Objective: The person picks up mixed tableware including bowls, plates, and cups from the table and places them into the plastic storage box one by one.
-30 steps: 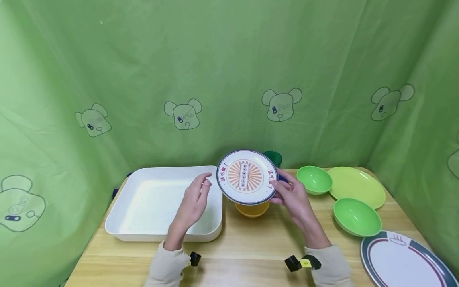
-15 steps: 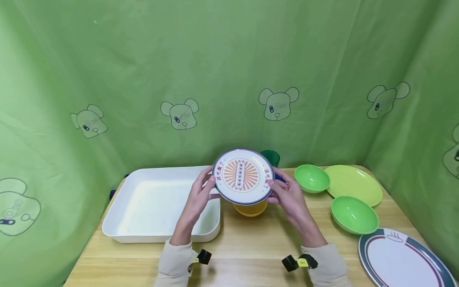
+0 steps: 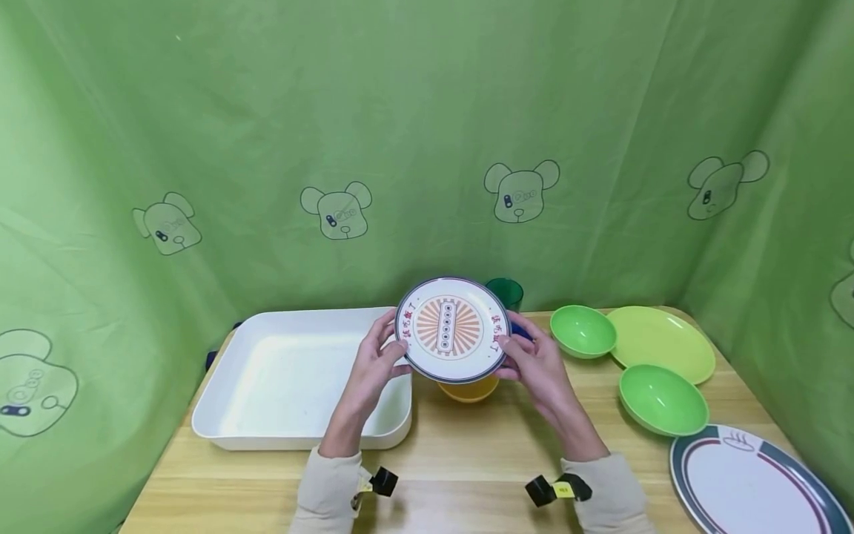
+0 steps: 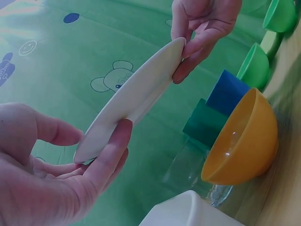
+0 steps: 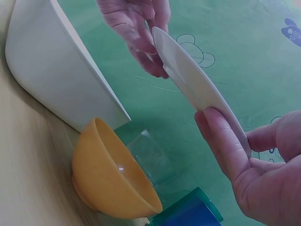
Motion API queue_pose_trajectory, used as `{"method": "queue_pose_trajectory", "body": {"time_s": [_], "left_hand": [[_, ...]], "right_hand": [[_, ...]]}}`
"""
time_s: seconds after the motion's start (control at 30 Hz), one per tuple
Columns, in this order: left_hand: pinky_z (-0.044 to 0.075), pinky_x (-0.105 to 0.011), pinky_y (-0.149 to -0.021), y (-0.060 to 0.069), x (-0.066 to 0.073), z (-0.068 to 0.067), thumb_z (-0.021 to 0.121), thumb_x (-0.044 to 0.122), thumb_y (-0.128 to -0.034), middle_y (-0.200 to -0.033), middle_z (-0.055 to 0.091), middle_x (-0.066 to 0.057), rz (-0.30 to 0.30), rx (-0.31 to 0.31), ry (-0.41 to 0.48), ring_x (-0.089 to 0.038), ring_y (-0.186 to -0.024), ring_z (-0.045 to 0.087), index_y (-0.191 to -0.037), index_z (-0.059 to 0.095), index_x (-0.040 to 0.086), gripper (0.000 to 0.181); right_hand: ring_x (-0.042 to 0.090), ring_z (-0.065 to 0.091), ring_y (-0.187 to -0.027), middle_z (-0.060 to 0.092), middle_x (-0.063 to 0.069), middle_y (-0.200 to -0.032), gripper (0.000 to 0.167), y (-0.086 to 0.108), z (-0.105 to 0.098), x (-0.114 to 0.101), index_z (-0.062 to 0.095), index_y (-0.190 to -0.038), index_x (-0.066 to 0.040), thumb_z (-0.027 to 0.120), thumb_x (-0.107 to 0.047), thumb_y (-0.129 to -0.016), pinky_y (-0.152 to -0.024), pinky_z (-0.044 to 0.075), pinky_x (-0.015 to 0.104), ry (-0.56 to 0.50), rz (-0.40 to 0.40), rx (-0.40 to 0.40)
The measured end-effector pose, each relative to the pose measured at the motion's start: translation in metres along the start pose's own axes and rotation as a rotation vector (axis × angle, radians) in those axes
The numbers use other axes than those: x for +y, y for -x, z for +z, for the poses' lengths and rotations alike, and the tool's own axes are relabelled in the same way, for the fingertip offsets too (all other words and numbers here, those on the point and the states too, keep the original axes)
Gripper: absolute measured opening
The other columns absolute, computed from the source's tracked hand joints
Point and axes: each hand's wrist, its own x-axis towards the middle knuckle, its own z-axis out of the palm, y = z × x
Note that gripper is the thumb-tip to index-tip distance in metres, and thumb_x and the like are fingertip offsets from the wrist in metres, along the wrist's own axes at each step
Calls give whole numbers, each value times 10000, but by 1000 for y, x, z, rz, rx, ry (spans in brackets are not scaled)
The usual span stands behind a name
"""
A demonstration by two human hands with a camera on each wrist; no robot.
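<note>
A round white plate point(image 3: 454, 363) with a dark blue rim, an orange sunburst and red lettering is held up over the table, tilted toward the head camera. My left hand point(image 3: 371, 365) pinches its left edge, thumb on the face and fingers underneath. On the opposite edge my right hand point(image 3: 542, 371) grips it the same way. Both wrist views show the plate's plain white underside point(image 4: 136, 96) with fingers spread against it. Below the plate stands an orange bowl point(image 5: 110, 174), mostly hidden from the head view.
A large white tray point(image 3: 227, 443) stands on the left. Behind the plate are a green cup point(image 3: 507, 291), a blue cup point(image 4: 226, 92) and a clear glass point(image 5: 149, 157). Green bowls point(image 3: 663, 400), a yellow-green plate point(image 3: 674, 345) and a large rimmed plate point(image 3: 747, 482) lie on the right.
My left hand has moved right, from beside the plate to gripping its left edge. The plate has shifted slightly left; my right hand has kept its grip.
</note>
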Motion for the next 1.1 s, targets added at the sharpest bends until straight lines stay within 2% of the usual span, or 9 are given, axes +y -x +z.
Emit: {"method": "queue_pose_trajectory", "body": {"time_s": [0.23,0.7,1.1], "left_hand": [[622,-303,-689,1,-1,2,492,-38,-962,-1506,481,-211,-11,35,17,-180,-912,665,-1571,335,47,635],[625,-312,-638,1,-2,3,492,-89,-912,-1482,498,-200,-22,47,22,-170,-849,663,-1571,335,68,695],[636,-305,-604,2,-1,5,499,-132,-900,-1460,510,-207,-43,56,66,-195,-961,652,-1563,345,55,706]], "right_hand": [[177,722,-862,547,282,-1384,595,2,1,-1,312,-1609,-119,528,-51,-1058,-774,639,323,20,7,4],[190,716,-824,574,280,-1337,578,2,1,2,323,-1600,-107,528,-61,-1062,-761,645,345,40,-19,-11],[195,721,-828,597,289,-1313,586,4,-1,1,327,-1601,-110,547,-85,-1059,-753,645,333,104,-26,-1]]}}
